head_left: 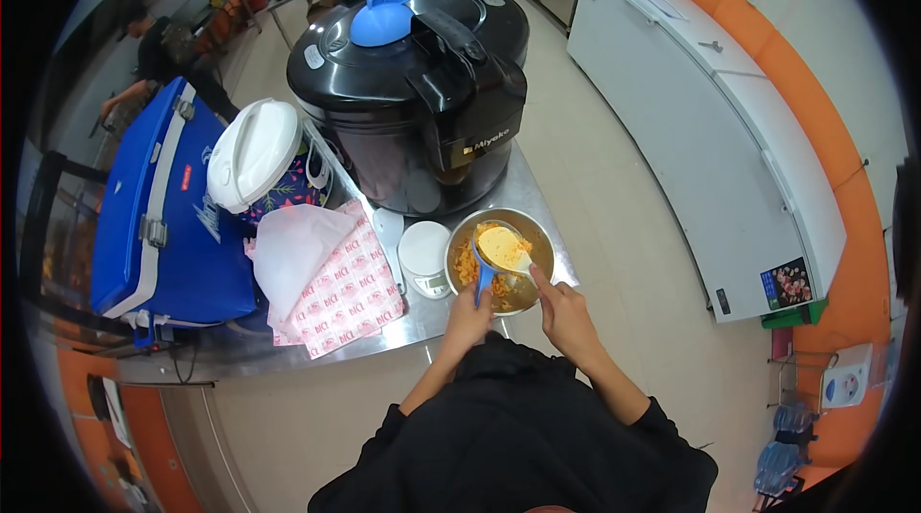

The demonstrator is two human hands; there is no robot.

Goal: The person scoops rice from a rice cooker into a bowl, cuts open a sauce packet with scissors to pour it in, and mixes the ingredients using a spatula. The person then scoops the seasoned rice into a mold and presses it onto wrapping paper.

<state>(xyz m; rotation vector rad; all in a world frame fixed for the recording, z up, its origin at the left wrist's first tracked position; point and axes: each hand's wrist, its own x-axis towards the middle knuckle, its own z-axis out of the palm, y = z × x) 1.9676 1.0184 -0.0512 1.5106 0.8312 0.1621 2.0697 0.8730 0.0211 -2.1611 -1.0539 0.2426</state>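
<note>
A metal bowl (547, 237) at the table's front right edge contains orange-yellow, crumbly food (467, 268). My left hand (468, 321) is closed around the handle of a blue scoop (484, 281), which is held over the bowl. Pale yellow food (504, 246) fills the scoop, its top fairly flat. From the right, my right hand (564, 314) grips a white spatula (524, 264), its end against the scoop's rim; its tip is hard to make out. Left of the bowl stands a white digital kitchen scale (424, 252).
A large black rice cooker (403, 110) carries another blue scoop (382, 24) on its lid. Printed wrapping paper (357, 307), a white spatula (389, 230), a white-lidded container (254, 153) and a blue cooler box (182, 235) share the table. A person (163, 53) is at far left.
</note>
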